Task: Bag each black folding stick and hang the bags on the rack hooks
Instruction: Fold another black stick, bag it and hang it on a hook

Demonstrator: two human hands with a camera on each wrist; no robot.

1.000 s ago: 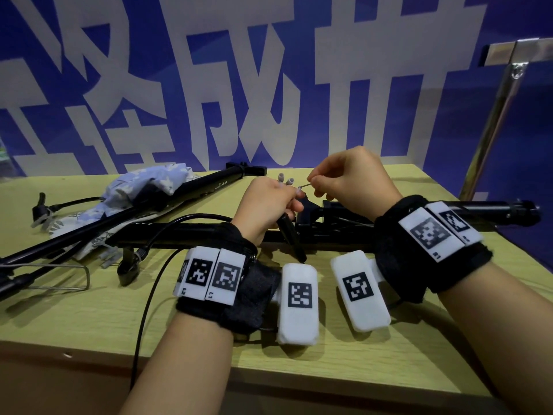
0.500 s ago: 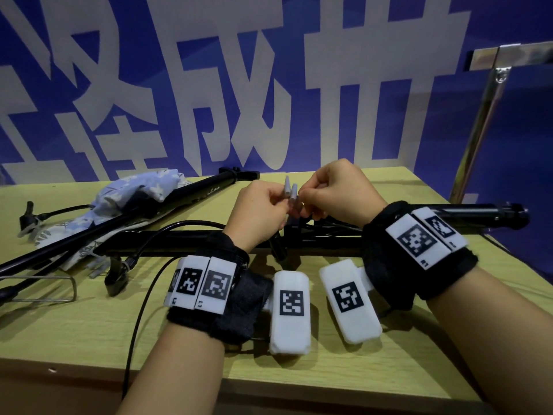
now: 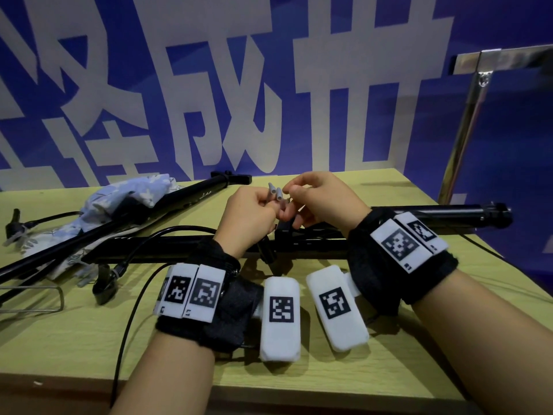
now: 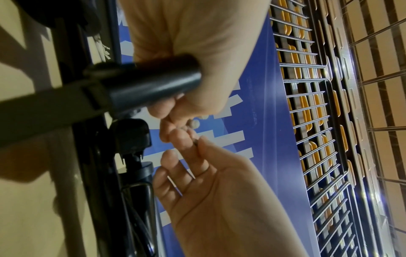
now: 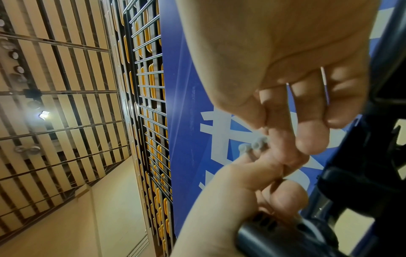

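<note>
A black folding stick (image 3: 314,245) lies across the table in the head view, just behind both hands. My left hand (image 3: 269,202) is curled round a short black cylinder (image 4: 153,83) and holds two small grey cord tips (image 3: 275,193) upright. My right hand (image 3: 291,191) meets it from the right, thumb and forefinger pinching a thin strand (image 4: 197,141) beside the tips (image 5: 255,146). A second black stick (image 3: 149,211) lies aslant at the left, partly under a pale floral cloth bag (image 3: 125,199).
A wire hanger (image 3: 45,298) and a black cable (image 3: 131,310) lie at the front left of the wooden table (image 3: 389,369). A metal rack post (image 3: 466,121) rises at the right. A blue banner wall (image 3: 344,130) stands close behind.
Both hands have risen a little and closed together. The right hand's fingertips, earlier apart from the left hand with a thin strand, now sit right at the grey tips.
</note>
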